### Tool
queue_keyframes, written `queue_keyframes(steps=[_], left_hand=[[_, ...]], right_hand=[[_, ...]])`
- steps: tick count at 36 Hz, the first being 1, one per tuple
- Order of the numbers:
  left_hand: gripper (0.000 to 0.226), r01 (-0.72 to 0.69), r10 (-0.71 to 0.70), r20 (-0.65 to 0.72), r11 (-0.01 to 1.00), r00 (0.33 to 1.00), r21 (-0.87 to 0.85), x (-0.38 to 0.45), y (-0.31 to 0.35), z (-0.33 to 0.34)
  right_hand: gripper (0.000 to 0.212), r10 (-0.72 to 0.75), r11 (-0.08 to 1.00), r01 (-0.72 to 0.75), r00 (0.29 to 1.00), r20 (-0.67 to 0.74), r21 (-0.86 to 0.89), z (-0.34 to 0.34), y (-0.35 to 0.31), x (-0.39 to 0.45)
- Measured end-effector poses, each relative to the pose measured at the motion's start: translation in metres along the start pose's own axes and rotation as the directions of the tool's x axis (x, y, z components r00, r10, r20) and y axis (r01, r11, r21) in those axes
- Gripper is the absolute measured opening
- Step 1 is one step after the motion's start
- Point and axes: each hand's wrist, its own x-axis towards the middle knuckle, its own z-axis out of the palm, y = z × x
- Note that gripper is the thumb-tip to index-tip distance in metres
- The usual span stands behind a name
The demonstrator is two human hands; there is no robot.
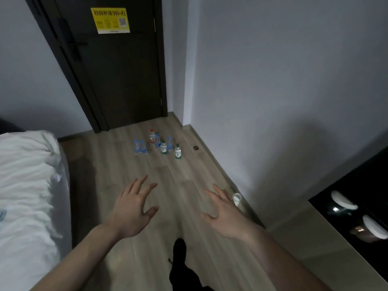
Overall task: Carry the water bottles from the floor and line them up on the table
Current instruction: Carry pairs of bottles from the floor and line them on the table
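Note:
Several small water bottles stand upright in a cluster on the wooden floor in front of a dark door: two blue-capped bottles (140, 147) at the left, a red-capped bottle (152, 136) at the back, and a green-capped bottle (178, 151) nearest the right. My left hand (131, 207) and my right hand (224, 210) are stretched out over the floor with fingers spread, well short of the bottles and holding nothing. A pale table surface (327, 242) runs along the lower right.
A bed with white bedding (25, 196) fills the left side. A white cup-like object (237, 199) sits on the floor by the right wall. A small dark disc (195, 148) lies near the skirting. My dark-shod foot (180, 248) is below. Dark shelving holds white items (344, 200).

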Motion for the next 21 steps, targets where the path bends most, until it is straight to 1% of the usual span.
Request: queue_keyframes(steps=[3,7,11,14,17,21], left_hand=[[0.070,0.025,-0.025,0.014,1.000,1.000,0.007,0.052,-0.027,-0.010],[0.072,0.067,-0.068,0.045,0.997,0.997,0.031,0.105,-0.063,-0.027],[0.074,0.106,-0.107,0.028,0.994,0.994,0.033,0.158,-0.097,-0.046],[0.074,0.130,-0.130,0.030,0.991,0.991,0.014,0.194,-0.122,-0.060],[0.072,0.137,-0.137,0.017,0.990,0.990,-0.014,0.230,-0.145,-0.070],[0.071,0.124,-0.124,0.033,0.992,0.992,-0.010,0.286,-0.178,-0.083]], right_hand=[[0.079,0.017,1.000,-0.018,0.999,0.040,0.023,-0.005,-0.006,0.060],[0.081,0.008,1.000,-0.008,0.997,0.076,0.000,-0.018,-0.025,0.130],[0.079,-0.014,1.000,0.015,0.994,0.109,-0.010,-0.039,-0.049,0.202],[0.079,-0.013,0.998,0.021,0.990,0.139,-0.056,-0.054,-0.073,0.252],[0.080,-0.023,0.997,0.035,0.987,0.160,-0.074,-0.062,-0.094,0.299],[0.078,0.004,0.997,0.008,0.985,0.173,-0.070,-0.062,-0.115,0.358]])
